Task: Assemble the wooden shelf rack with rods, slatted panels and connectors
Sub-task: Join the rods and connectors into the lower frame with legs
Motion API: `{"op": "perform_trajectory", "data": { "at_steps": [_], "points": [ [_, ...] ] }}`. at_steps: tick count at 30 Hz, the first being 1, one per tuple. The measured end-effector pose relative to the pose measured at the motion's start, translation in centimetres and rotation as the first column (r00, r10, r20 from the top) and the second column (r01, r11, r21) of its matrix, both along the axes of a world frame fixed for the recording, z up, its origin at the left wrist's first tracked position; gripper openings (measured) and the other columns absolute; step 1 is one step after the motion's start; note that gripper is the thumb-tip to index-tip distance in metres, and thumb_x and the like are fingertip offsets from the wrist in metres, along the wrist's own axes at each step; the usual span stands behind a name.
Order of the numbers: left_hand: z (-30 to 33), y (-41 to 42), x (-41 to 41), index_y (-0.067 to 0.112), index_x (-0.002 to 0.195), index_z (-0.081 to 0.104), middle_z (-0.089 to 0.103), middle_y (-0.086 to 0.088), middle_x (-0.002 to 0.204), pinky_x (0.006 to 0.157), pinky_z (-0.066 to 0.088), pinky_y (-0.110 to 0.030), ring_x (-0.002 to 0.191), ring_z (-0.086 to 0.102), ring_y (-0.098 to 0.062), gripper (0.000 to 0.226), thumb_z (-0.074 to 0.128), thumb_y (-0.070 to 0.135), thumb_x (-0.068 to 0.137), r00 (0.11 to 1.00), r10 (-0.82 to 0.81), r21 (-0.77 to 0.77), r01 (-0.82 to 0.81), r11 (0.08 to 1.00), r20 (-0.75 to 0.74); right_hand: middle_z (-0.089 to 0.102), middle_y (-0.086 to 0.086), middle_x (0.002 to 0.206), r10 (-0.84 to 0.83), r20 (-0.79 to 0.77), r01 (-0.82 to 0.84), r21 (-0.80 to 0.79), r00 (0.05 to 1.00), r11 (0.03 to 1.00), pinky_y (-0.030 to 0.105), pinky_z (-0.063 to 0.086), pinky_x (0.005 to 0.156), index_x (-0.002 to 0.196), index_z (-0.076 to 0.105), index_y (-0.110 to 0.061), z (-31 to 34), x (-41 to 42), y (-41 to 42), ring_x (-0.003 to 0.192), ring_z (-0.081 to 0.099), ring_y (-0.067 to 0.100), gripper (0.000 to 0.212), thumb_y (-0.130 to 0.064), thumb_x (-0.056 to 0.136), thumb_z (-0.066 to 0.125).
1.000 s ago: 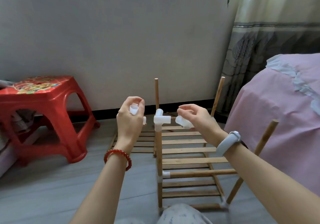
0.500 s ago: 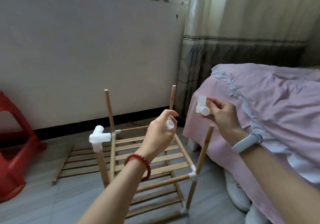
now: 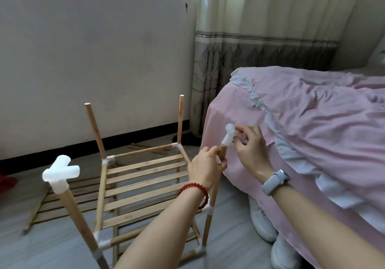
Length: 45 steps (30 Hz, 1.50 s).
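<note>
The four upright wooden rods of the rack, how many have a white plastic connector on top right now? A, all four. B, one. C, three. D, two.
D: the near left wooden rod carries a white plastic connector and the right hand holds a second white connector on the near right rod, gripped by the left hand; the two far rods end bare.

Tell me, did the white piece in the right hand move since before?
Yes. The white connector in the right hand was held in the air above the near right rod; now it sits on that rod's top end.
</note>
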State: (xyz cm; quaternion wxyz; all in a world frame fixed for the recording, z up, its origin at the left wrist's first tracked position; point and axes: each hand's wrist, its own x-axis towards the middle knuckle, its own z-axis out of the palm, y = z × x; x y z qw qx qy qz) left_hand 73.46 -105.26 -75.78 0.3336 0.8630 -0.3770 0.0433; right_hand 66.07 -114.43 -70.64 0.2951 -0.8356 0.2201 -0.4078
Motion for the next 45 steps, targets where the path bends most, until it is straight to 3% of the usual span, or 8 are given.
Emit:
{"op": "perform_trajectory", "data": {
  "at_steps": [6, 11, 14, 19, 25, 36, 42, 45],
  "points": [
    [-0.2, 1.6, 1.4, 0.025, 0.088, 0.05, 0.054, 0.007, 0.09, 0.053, 0.033, -0.025, 0.075, 0.05, -0.015, 0.016, 0.052, 0.041, 0.089, 0.999, -0.016, -0.047, 0.018, 0.999, 0.043, 0.063, 0.013, 0.104, 0.198, -0.08, -0.214, -0.311, 0.977, 0.926, 0.017, 0.04, 0.079, 0.106, 0.062, 0.003, 1.1, 0.2, 1.0, 0.092, 0.058, 0.022, 0.029, 0.013, 0.08, 0.057],
    [-0.3, 4.8, 2.8, 0.03, 0.08, 0.045, 0.055, 0.007, 0.085, 0.065, 0.047, -0.033, 0.08, 0.056, -0.02, 0.016, 0.054, 0.04, 0.088, 1.0, -0.005, -0.054, 0.005, 0.999, -0.006, 0.063, 0.013, 0.121, 0.351, -0.189, -0.397, -0.369, 0.917, 0.841, 0.004, 0.036, 0.072, 0.111, 0.061, 0.006, 1.7, 1.7, 3.3, 0.07, 0.061, 0.013, 0.03, 0.008, 0.081, 0.057],
    [-0.8, 6.9, 3.8, 0.035, 0.072, 0.043, 0.053, 0.009, 0.073, 0.057, 0.045, -0.03, 0.068, 0.054, -0.014, 0.022, 0.058, 0.038, 0.088, 0.989, -0.065, -0.108, 0.05, 0.993, -0.135, 0.061, 0.007, 0.124, 0.429, -0.301, -0.512, -0.301, 0.852, 0.805, 0.004, 0.036, 0.068, 0.118, 0.06, 0.0, 1.6, 2.0, 4.1, 0.066, 0.05, -0.006, 0.032, -0.002, 0.087, 0.057],
    [-1.3, 9.0, 4.4, 0.037, 0.069, 0.049, 0.053, 0.014, 0.068, 0.052, 0.036, -0.019, 0.059, 0.047, -0.001, 0.025, 0.067, 0.03, 0.085, 0.927, -0.199, -0.266, 0.114, 0.957, -0.317, 0.062, -0.006, 0.097, 0.501, -0.398, -0.56, -0.039, 0.768, 0.828, 0.028, 0.048, 0.073, 0.108, 0.06, -0.018, 3.2, 2.7, 5.2, 0.072, 0.054, 0.008, 0.021, -0.016, 0.088, 0.062],
    [-1.7, 9.2, 4.4, 0.031, 0.076, 0.054, 0.061, 0.002, 0.085, 0.063, 0.045, -0.026, 0.079, 0.057, -0.014, 0.015, 0.065, 0.03, 0.086, 0.894, -0.27, -0.312, 0.158, 0.937, -0.357, 0.057, -0.023, 0.088, 0.598, -0.545, -0.587, 0.222, 0.588, 0.779, 0.01, 0.045, 0.067, 0.135, 0.046, -0.023, 5.1, 1.5, 5.1, 0.07, 0.056, -0.01, 0.048, -0.014, 0.09, 0.06],
    [-2.2, 8.8, 4.6, 0.026, 0.082, 0.055, 0.058, 0.009, 0.078, 0.054, 0.04, -0.009, 0.071, 0.057, -0.002, 0.011, 0.064, 0.025, 0.086, 0.863, -0.319, -0.402, 0.152, 0.903, -0.391, 0.041, -0.017, 0.085, 0.332, -0.514, -0.457, -0.135, 0.791, 0.879, 0.007, 0.035, 0.065, 0.123, 0.058, -0.014, 3.4, 3.0, 6.6, 0.073, 0.044, -0.003, 0.049, -0.034, 0.08, 0.071],
    [-2.6, 8.8, 4.6, 0.026, 0.082, 0.057, 0.06, 0.011, 0.079, 0.06, 0.05, -0.02, 0.074, 0.062, -0.006, 0.011, 0.068, 0.026, 0.084, 0.853, -0.325, -0.434, 0.132, 0.891, -0.409, 0.045, -0.01, 0.08, 0.143, -0.439, -0.269, -0.239, 0.887, 0.933, 0.02, 0.032, 0.061, 0.089, 0.054, -0.018, 2.0, 4.1, 7.5, 0.076, 0.047, 0.011, 0.044, -0.055, 0.071, 0.07],
    [-2.6, 8.9, 4.8, 0.028, 0.08, 0.058, 0.061, 0.009, 0.081, 0.07, 0.054, -0.026, 0.08, 0.064, -0.01, 0.012, 0.069, 0.026, 0.083, 0.844, -0.328, -0.43, 0.131, 0.893, -0.425, 0.051, -0.007, 0.09, 0.184, -0.461, -0.317, -0.23, 0.868, 0.92, 0.02, 0.034, 0.062, 0.106, 0.057, -0.017, 2.1, 3.9, 7.3, 0.078, 0.047, 0.009, 0.049, -0.053, 0.075, 0.068]
  ]
}}
